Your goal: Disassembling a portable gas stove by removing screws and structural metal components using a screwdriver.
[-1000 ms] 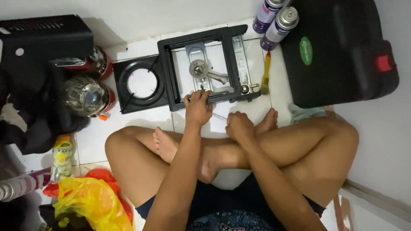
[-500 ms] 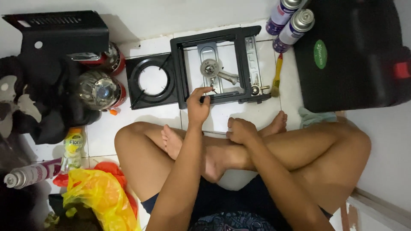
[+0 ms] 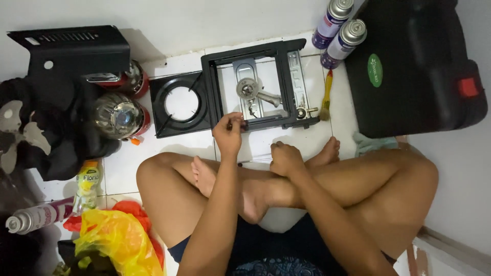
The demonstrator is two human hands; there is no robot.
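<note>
A black gas-stove frame (image 3: 211, 87) lies opened on the white tiled floor, with its metal burner (image 3: 248, 88) bare in the middle. My left hand (image 3: 227, 135) pinches the near rail of the frame, close to its left corner. My right hand (image 3: 285, 158) is a closed fist resting on my crossed legs, just short of the frame. Whether the fist holds anything is hidden. The stove's black top plate (image 3: 164, 121), with a round hole, lies to the left of the frame.
A yellow-handled brush (image 3: 326, 97), two spray cans (image 3: 340, 28) and a big black case (image 3: 419, 66) are on the right. On the left are a black metal cover (image 3: 71, 51), gas canisters (image 3: 120, 115), a yellow bottle (image 3: 89, 184), a yellow bag (image 3: 112, 240) and another can (image 3: 36, 217).
My left hand has slid a little to the left along the frame's near rail. My right fist stays on my legs. My head has shifted, so the floor appears further right.
</note>
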